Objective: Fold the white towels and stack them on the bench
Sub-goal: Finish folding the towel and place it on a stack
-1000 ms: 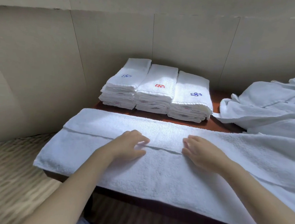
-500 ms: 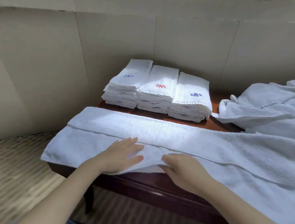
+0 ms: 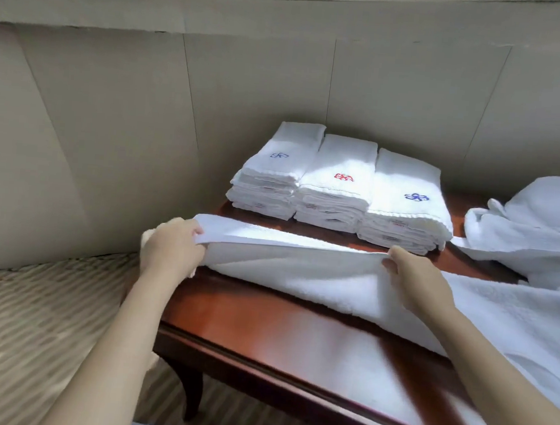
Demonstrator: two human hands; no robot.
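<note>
Left hand: the left hand (image 3: 172,247) grips the left end of the large white towel (image 3: 333,280), fingers curled over its folded edge, thumb side hidden under the cloth.
Right hand: the right hand (image 3: 414,276) pinches the same raised edge further along, fingers tucked beneath the fold and knuckles up.
Towel: it lies lengthwise across the wooden bench (image 3: 263,325), its near layer lifted off the surface between the two hands; past the right hand it runs on flat and drapes over the bench's front edge.
Bench surface: bare reddish wood shows just below both wrists, on the near side of the towel.
Folded stacks: three stacks of folded towels (image 3: 337,186) sit side by side beyond the hands, against the wall panels (image 3: 110,132); the top pieces carry a blue mark, a red mark and a blue mark.
Loose laundry: a rumpled white heap (image 3: 532,229) rests on the bench beyond and to the outside of the right hand, apart from the stacks.
Floor: striped carpet (image 3: 28,326) lies to the outside of the left forearm.
</note>
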